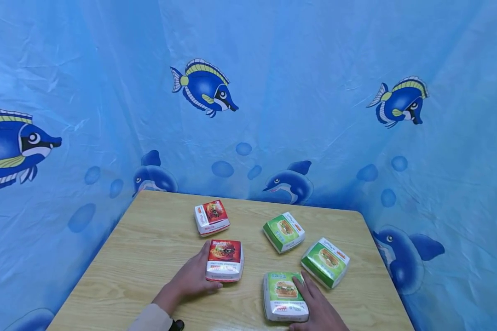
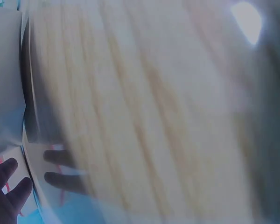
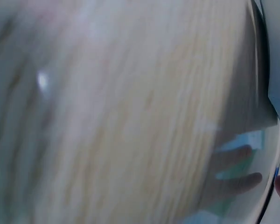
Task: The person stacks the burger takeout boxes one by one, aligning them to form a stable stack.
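A red and white burger box (image 1: 224, 260) sits left of the middle of the wooden table in the head view. My left hand (image 1: 196, 275) holds it from its left side, fingers at the far corner and thumb by the near one. Closer to me is a green and white burger box (image 1: 286, 296). My right hand (image 1: 316, 303) grips that box along its right side, with a finger over its top edge and the thumb low at the near corner. In the left wrist view, fingertips (image 2: 19, 189) show beside a white box side with a red stripe.
Another red box (image 1: 211, 218) stands behind the held red one. Two more green boxes, one further back (image 1: 284, 232) and one to the right (image 1: 326, 262), lie beyond my right hand. A blue sea-print curtain (image 1: 248, 115) surrounds the table (image 1: 149, 239).
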Available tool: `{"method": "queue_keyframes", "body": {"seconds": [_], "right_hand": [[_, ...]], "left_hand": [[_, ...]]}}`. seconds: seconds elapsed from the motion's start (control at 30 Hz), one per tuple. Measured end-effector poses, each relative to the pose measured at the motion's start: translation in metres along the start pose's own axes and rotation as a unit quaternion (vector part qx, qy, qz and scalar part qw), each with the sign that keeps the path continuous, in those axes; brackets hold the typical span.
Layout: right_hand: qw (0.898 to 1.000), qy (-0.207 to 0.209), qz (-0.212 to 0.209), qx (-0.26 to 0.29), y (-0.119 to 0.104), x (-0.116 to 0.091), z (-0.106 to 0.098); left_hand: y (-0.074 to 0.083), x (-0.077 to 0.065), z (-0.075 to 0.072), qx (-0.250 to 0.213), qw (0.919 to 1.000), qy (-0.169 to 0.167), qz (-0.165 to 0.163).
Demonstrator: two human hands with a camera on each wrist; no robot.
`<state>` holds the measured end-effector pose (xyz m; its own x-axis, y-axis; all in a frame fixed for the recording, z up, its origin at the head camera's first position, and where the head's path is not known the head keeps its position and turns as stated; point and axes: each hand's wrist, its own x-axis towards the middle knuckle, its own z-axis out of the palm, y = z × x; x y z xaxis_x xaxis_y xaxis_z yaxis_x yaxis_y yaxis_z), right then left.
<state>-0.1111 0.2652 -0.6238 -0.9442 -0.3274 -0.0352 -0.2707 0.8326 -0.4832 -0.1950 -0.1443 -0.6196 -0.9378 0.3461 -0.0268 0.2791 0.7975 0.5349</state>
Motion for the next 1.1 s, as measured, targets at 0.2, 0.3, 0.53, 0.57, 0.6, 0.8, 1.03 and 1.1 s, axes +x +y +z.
{"method": "queue_keyframes", "body": {"seconds": [0.2, 0.3, 0.53, 0.57, 0.6, 0.8, 1.03, 1.1], "right_hand": [[1.000, 0.009, -0.011, 0.002, -0.004, 0.001, 0.005], [1.000, 0.020, -0.023, 0.004, -0.005, 0.000, 0.008], [0.998, 0.036, -0.047, -0.001, -0.006, -0.001, 0.013], [0.998, 0.040, -0.052, -0.005, -0.007, -0.001, 0.014], [0.997, 0.045, -0.056, -0.008, -0.008, 0.000, 0.015], [0.996, 0.069, -0.054, -0.016, -0.014, 0.000, 0.022], [0.995, 0.081, -0.051, 0.000, -0.014, 0.001, 0.025], [0.996, 0.080, -0.044, 0.010, -0.014, 0.002, 0.023]], "left_hand": [[0.006, 0.004, 0.008, -0.005, 1.0000, -0.005, 0.003], [0.007, 0.005, 0.011, -0.004, 1.0000, 0.003, 0.003], [0.013, 0.002, 0.014, -0.020, 0.9997, 0.014, -0.005], [0.013, 0.001, 0.014, -0.019, 0.9997, 0.013, -0.008], [0.013, 0.000, 0.014, -0.018, 0.9997, 0.013, -0.009], [0.017, 0.000, 0.004, -0.008, 0.9998, 0.013, -0.013], [0.022, 0.001, -0.001, -0.017, 0.9996, 0.019, -0.011], [0.024, 0.001, 0.000, -0.020, 0.9996, 0.020, -0.007]]}}
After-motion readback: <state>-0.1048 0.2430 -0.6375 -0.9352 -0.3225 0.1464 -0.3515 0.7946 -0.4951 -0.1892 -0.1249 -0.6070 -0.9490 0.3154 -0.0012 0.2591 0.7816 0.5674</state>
